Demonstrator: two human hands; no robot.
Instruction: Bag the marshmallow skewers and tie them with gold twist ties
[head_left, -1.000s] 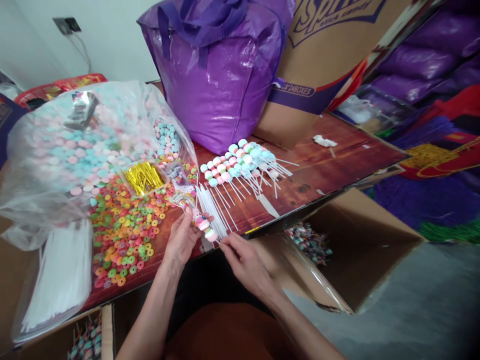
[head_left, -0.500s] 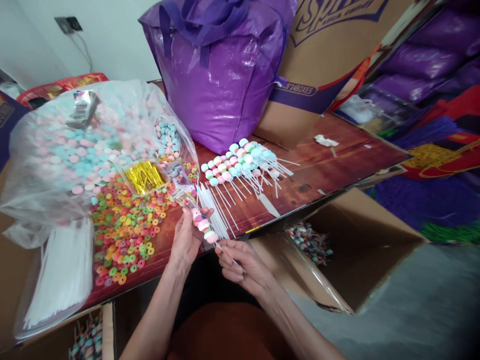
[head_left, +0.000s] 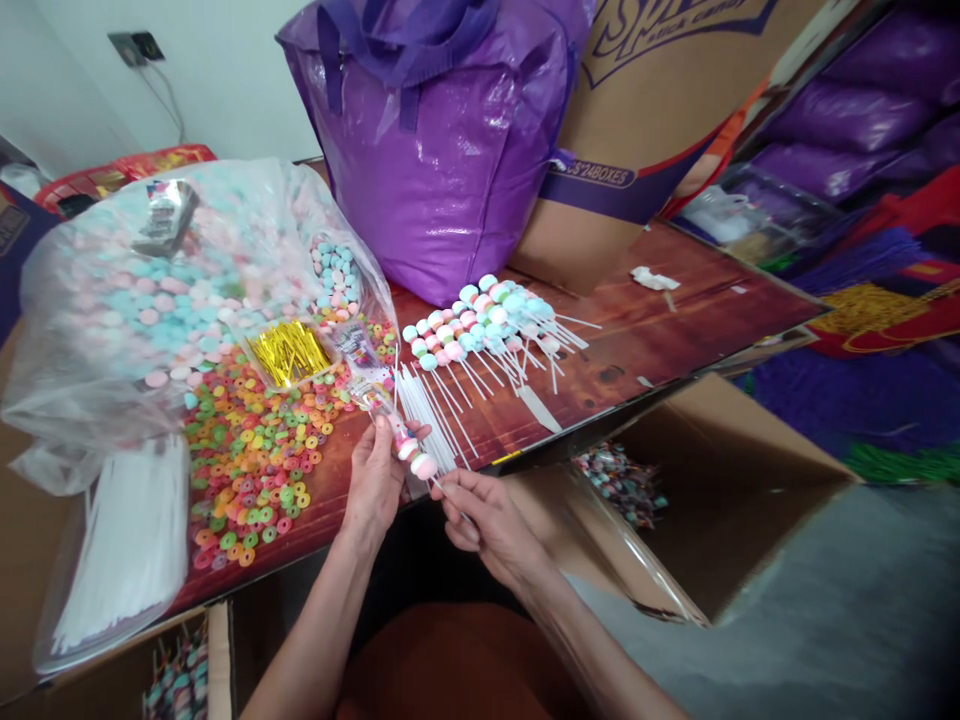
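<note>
Candy skewer, just one, is held between two hands over the near edge of the tabletop. Left hand is closed around its upper part; right hand pinches its thin white stick below the lowest candy. One tray of gold ties, one purple bag and one tall carton share the tabletop. Ring candies, loose white sticks and assembled skewers overlap too much for a sure count.

The held skewer slants, candies up and to the left, stick down to the right. Its rounded pieces are pink and white; printed clear wrapping shows at the top, and fingers hide part of the middle.

The loose sticks lie just beyond the hands, partly between them and the assembled skewers. Ring candies spread along the near edge on the left. A clear bag of pastel candies fills the far left corner. The purple bag, towards the far edge, hides part of the carton. Below the near edge, an open box holds small, blurred candies.
</note>
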